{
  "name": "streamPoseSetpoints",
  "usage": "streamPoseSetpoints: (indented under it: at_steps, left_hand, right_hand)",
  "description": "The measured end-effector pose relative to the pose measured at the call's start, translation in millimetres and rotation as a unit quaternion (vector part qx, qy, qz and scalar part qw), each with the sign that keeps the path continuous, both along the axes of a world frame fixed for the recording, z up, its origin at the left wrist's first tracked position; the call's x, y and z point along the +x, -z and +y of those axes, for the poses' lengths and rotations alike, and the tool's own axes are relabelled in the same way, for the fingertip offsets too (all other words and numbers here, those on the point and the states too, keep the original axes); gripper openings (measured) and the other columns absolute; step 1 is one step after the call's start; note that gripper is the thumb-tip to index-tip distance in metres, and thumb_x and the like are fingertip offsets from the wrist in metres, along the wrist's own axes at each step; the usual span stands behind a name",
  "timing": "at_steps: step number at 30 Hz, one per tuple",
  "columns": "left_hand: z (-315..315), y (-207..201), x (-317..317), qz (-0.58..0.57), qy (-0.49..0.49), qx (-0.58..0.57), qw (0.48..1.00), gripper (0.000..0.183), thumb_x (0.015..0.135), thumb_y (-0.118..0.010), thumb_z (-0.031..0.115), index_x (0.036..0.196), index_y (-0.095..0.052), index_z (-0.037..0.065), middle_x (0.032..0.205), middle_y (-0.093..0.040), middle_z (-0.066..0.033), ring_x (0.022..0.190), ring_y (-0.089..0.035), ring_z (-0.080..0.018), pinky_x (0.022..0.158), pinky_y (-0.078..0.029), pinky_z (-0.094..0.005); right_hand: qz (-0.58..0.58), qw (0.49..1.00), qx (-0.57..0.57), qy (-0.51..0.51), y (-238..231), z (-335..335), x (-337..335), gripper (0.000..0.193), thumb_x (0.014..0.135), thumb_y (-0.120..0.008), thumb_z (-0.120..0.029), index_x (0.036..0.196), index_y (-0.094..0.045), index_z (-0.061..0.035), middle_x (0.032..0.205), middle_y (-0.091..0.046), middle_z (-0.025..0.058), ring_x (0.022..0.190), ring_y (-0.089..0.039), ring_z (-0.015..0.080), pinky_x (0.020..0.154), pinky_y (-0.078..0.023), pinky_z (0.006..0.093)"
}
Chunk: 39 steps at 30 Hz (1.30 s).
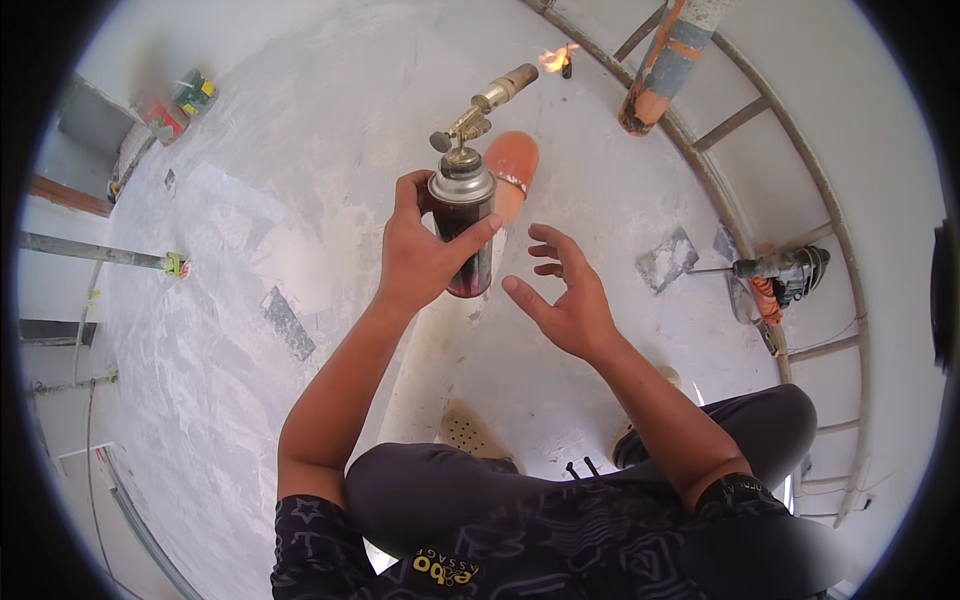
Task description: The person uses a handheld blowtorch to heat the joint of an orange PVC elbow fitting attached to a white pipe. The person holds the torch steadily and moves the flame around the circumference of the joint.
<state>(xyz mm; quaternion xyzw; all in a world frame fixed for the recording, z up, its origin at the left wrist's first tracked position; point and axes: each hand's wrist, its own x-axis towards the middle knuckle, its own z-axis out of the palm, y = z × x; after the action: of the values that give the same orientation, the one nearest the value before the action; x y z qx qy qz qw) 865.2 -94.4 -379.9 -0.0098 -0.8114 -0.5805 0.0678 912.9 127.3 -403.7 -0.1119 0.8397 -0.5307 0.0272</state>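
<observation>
My left hand (425, 255) is wrapped round the dark canister of a gas blowtorch (462, 245), held upright in front of me. The torch's brass nozzle (505, 87) slants up and to the right. A small orange flame (556, 58) shows just past the nozzle tip, beside a small dark object (567, 71); I cannot tell which of them it comes from. To the right of the canister, my right hand (568, 305) is open, fingers apart and curved, holding nothing. Behind the torch lies an orange, round-ended piece (513, 160), partly hidden by the canister.
A metal ladder (735, 123) runs along the right side, with a corded power drill (785, 275) and a flat grey plate (668, 260) near it. An orange-and-grey pipe (665, 65) stands at upper right. Small containers (195, 92) sit at far left; another grey plate (287, 323) lies on the floor.
</observation>
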Motion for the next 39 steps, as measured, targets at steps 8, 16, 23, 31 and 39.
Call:
streamPoseSetpoints:
  at_steps: [8,16,23,31,39]
  left_hand:
    - [111,15,-11,-0.082,0.069,0.016,0.994,0.089,0.084,-0.095,0.042,0.139,-0.045,-0.008,0.127,-0.067,-0.0211,0.121,-0.069,-0.0258,0.099,-0.058,-0.0385]
    - [121,70,10,-0.254,0.255,-0.13,0.924,0.096,0.089,-0.083,0.061,0.148,-0.047,-0.007,0.132,-0.07,-0.0263,0.122,-0.07,-0.0368,0.103,-0.056,-0.0458]
    - [85,24,37,-0.275,0.543,-0.358,0.708,0.087,0.097,-0.074,0.057,0.155,-0.05,-0.003,0.135,-0.069,-0.0292,0.127,-0.067,-0.0423,0.109,-0.053,-0.049]
    - [113,-34,56,-0.185,0.619,-0.332,0.688,0.069,0.101,-0.073,0.046,0.15,-0.055,0.002,0.12,-0.073,-0.0225,0.115,-0.07,-0.04,0.102,-0.055,-0.0484]
    - [120,-79,76,-0.106,0.661,-0.323,0.669,0.064,0.099,-0.075,0.036,0.148,-0.055,0.0,0.116,-0.071,-0.0171,0.11,-0.069,-0.0347,0.097,-0.053,-0.0451]
  right_hand:
    - [0.048,0.987,0.093,0.12,-2,38,-15,0.093,0.085,-0.089,-0.022,0.159,-0.038,0.0007,0.145,-0.06,0.025,0.13,-0.064,0.0423,0.103,-0.056,0.0492]
    - [-0.069,0.978,0.079,0.178,82,67,-11,0.081,0.084,-0.091,-0.033,0.147,-0.049,-0.0029,0.133,-0.067,0.02,0.118,-0.07,0.0383,0.096,-0.058,0.0468]
    - [-0.081,0.984,0.127,0.091,142,43,7,0.082,0.083,-0.091,-0.029,0.149,-0.049,-0.0047,0.135,-0.063,0.0192,0.123,-0.066,0.0396,0.101,-0.056,0.0503]
    - [-0.107,0.985,0.117,0.075,160,42,4,0.079,0.083,-0.089,-0.026,0.149,-0.05,-0.0064,0.135,-0.064,0.0193,0.124,-0.065,0.0403,0.104,-0.055,0.0497]
    - [-0.144,0.978,0.141,0.049,164,46,3,0.08,0.085,-0.089,-0.027,0.152,-0.049,-0.007,0.14,-0.062,0.018,0.125,-0.065,0.0365,0.106,-0.054,0.0461]
